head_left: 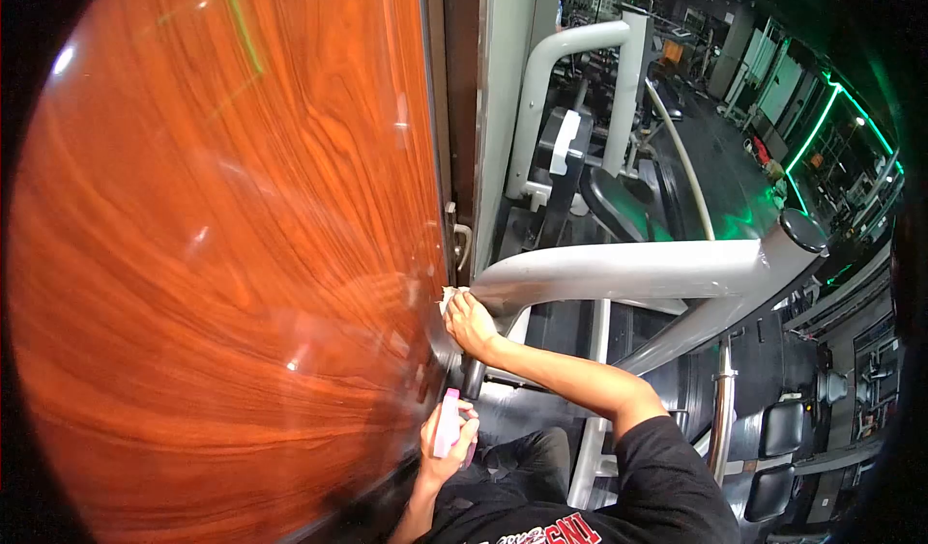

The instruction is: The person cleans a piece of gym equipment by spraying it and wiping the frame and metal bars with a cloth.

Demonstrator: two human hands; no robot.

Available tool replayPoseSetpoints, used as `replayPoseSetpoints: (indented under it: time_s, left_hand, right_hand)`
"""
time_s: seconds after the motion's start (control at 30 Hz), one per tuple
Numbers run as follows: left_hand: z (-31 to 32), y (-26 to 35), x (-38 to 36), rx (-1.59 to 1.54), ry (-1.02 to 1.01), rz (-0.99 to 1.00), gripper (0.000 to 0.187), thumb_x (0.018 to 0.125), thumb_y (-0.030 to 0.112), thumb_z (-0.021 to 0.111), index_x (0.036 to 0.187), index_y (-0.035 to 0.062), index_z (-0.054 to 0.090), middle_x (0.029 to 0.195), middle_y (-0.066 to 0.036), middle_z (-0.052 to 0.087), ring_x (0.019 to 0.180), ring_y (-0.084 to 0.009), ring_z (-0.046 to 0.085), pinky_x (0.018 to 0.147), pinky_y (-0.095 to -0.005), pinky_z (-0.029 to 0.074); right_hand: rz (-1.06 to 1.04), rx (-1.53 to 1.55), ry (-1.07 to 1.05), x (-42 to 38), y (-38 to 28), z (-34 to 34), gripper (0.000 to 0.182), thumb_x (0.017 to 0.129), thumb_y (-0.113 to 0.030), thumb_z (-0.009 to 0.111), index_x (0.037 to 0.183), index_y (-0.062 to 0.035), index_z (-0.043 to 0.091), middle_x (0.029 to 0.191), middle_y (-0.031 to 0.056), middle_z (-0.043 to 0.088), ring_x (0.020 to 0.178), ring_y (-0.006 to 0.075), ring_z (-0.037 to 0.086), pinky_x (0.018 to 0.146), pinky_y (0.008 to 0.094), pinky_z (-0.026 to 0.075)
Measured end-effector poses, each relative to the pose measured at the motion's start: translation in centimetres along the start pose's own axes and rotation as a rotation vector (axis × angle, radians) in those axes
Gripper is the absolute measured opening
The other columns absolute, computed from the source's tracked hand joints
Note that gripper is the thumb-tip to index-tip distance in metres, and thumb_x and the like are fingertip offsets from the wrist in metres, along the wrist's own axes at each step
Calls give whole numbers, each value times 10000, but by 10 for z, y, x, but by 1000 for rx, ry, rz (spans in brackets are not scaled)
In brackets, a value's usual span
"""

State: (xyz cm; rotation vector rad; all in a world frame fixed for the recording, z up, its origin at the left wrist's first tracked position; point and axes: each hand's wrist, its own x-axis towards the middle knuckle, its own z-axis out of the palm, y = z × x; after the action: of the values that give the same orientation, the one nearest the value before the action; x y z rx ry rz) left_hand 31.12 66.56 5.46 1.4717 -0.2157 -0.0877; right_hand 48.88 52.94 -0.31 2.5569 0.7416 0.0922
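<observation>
My right hand (pixel 470 326) reaches forward with its fingers closed over a crumpled white cloth (pixel 448 301). The cloth is pressed at the edge of the glossy wood-grain panel (pixel 242 254), right by the near end of a thick silver machine frame (pixel 619 272). Lower down and closer to my body, my left hand (pixel 438 455) grips a pink spray bottle (pixel 448 426), its top pointing up. Most of the bottle's body is hidden by the fingers. A metal handle (pixel 465 244) shows just beyond the cloth.
The silver frame crosses in front of my right arm, ending in a black cap (pixel 802 229). Behind it stands another gym machine with a dark padded seat (pixel 615 204). Black pads (pixel 783 430) sit at the lower right. Green light strips (pixel 814 133) line the far side.
</observation>
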Motion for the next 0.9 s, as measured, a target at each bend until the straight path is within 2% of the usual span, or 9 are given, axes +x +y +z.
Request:
replayPoseSetpoints:
  time_s: [0.03, 0.1, 0.17, 0.3, 0.37, 0.43, 0.57, 0.7, 0.9]
  left_hand:
    - [2, 0, 1, -2, -6, 14, 192, 835, -5, 629, 1012, 8, 556, 776, -53, 627, 576, -97, 595, 535, -233, 483]
    - [8, -2, 1, -48, -11, 20, 194, 839, 13, 634, 1017, 7, 558, 786, -50, 628, 582, -96, 599, 545, -234, 487]
    - [15, 4, 0, -66, -39, 9, 199, 842, 25, 636, 1024, 5, 557, 794, -48, 628, 586, -93, 600, 550, -232, 487]
    - [23, 5, 2, -73, -92, 50, 214, 850, 51, 633, 1040, -4, 552, 815, -46, 626, 599, -88, 602, 565, -229, 488]
    - [31, 11, 2, -94, -111, 54, 209, 851, 47, 625, 1038, -8, 547, 819, -51, 622, 604, -87, 598, 566, -229, 487]
    - [35, 15, 2, -112, -139, 49, 179, 866, 28, 595, 1015, -29, 513, 881, -92, 571, 618, -117, 589, 583, -249, 485]
    - [51, 11, 2, -181, -159, 59, 200, 855, 43, 618, 1035, -5, 544, 823, -57, 613, 601, -88, 582, 561, -230, 482]
    - [70, 10, 6, -103, -252, 23, 187, 857, 51, 620, 1020, -12, 553, 813, -49, 621, 618, -85, 599, 566, -226, 477]
    - [75, 21, 0, -43, -327, 71, 194, 855, 58, 629, 1025, -1, 555, 822, -44, 627, 622, -84, 611, 580, -226, 482]
  right_hand:
    - [10, -10, 6, -8, 9, -11, 419, 870, -251, 458, 1205, -27, 574, 1254, 177, 539, 1212, 320, 449, 1010, 431, 335]
    - [18, 33, 271, -30, 27, -30, 383, 854, -247, 477, 1149, -29, 587, 1168, 171, 576, 1164, 313, 485, 979, 411, 367]
    - [26, 248, 400, -53, 55, -62, 282, 812, -217, 539, 1016, -32, 599, 1086, 176, 589, 1111, 303, 524, 940, 362, 416]
    - [138, 229, 669, -111, 113, -115, 269, 751, -179, 572, 963, -14, 583, 1085, 179, 577, 1093, 314, 536, 898, 388, 457]
    - [228, 213, 687, -148, 150, -146, 280, 726, -110, 596, 987, -11, 576, 1026, 165, 577, 1032, 319, 556, 862, 395, 479]
    - [358, 267, 510, -192, 188, -177, 264, 736, -93, 590, 996, -50, 581, 1023, 153, 589, 978, 298, 578, 834, 391, 493]
    - [684, 1, 718, -264, 245, -207, 328, 677, -73, 638, 1003, -82, 605, 1068, 101, 621, 1001, 283, 593, 834, 372, 507]
    - [598, -159, 682, -276, 247, -176, 338, 687, -56, 635, 1021, -97, 606, 1019, 104, 636, 1032, 264, 589, 929, 374, 456]
    - [743, -32, 732, -265, 239, -173, 248, 780, -95, 573, 1026, -110, 604, 987, 85, 638, 966, 248, 592, 936, 361, 431]
